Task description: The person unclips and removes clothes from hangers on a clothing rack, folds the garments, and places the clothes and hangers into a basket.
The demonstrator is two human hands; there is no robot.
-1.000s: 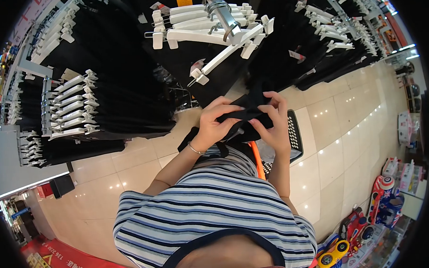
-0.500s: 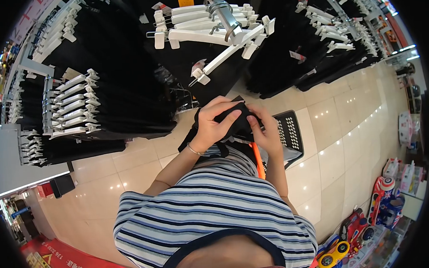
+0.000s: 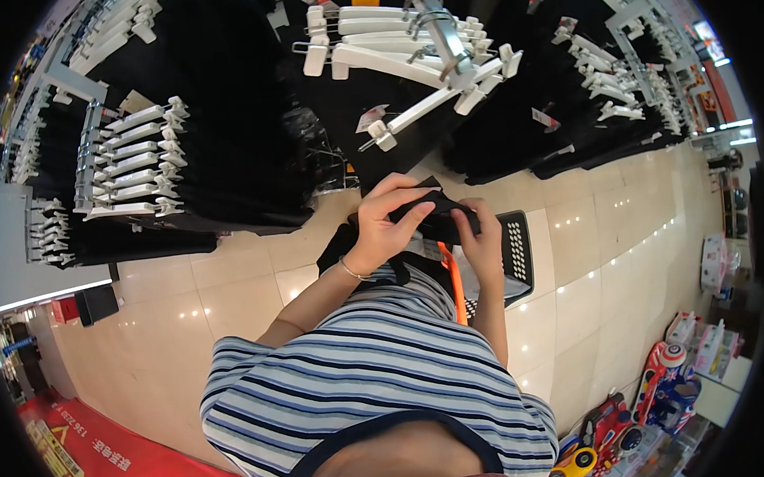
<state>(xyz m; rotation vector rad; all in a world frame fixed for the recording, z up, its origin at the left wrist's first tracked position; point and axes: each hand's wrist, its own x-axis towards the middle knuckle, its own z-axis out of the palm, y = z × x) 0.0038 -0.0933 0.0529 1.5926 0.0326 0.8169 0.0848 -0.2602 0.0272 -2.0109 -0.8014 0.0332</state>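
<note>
In front of my waist I hold a black garment (image 3: 439, 225), bunched and partly folded between my hands; its exact kind is not clear. My left hand (image 3: 383, 224) is closed on its left side, thumb on top. My right hand (image 3: 483, 242) pinches its right side between thumb and fingers. More black cloth hangs down by my left wrist, partly behind my forearm. Just beyond my hands, black clothes hang from white hangers (image 3: 420, 115) on a metal rail (image 3: 438, 30), one hanger set askew.
A dark shopping basket (image 3: 518, 249) with an orange handle (image 3: 457, 280) is beside my right arm. Racks of black clothes on white hangers (image 3: 135, 159) stand left and right. Toy cars (image 3: 595, 433) lie at lower right, a red banner (image 3: 145, 453) at lower left.
The view has shifted slightly, so the racks appear farther right in front. My right fingers have moved a little on the black garment; both hands keep hold of it.
</note>
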